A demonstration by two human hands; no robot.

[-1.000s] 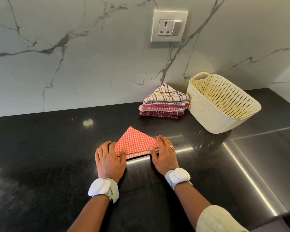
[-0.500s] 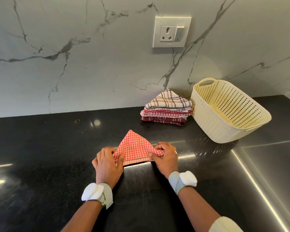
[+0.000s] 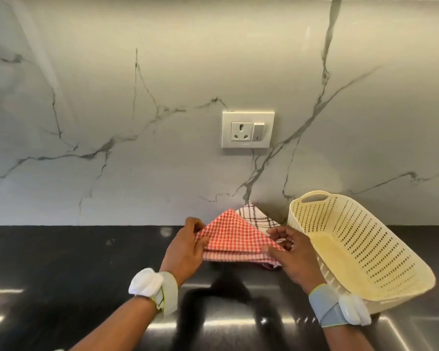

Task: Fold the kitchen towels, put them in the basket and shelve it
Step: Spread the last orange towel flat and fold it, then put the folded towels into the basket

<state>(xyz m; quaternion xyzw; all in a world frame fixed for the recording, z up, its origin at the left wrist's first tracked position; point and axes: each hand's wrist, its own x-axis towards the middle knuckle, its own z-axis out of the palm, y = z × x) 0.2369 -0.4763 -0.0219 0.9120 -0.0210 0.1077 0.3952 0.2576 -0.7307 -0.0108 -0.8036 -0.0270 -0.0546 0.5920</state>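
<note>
Nearest the camera, two forearms with white-and-grey wrist bands reach out over the glossy black surface (image 3: 61,262). The left hand (image 3: 185,249) holds the left corner of a folded red-checked towel (image 3: 232,236), its grip pinching the cloth with thumb on top and fingers curled beneath. The right hand (image 3: 289,257) pinches the towel's right corner, thumb and fingertips pressed together on the fabric's edge. The towel is a triangle with its point away from the person, held up off the surface between the two hands, and a dark shadow lies below it. Just right of the towel, beside the right hand, a cream perforated basket (image 3: 365,239) stands on the surface, tilted in this wide view, with nothing visible inside. Behind the towel, partly hidden by it, the top of a stack of folded towels (image 3: 254,216) shows a white cloth with dark checks. Beyond the towel rises a marble wall (image 3: 112,97) carrying a white socket plate (image 3: 247,129).
</note>
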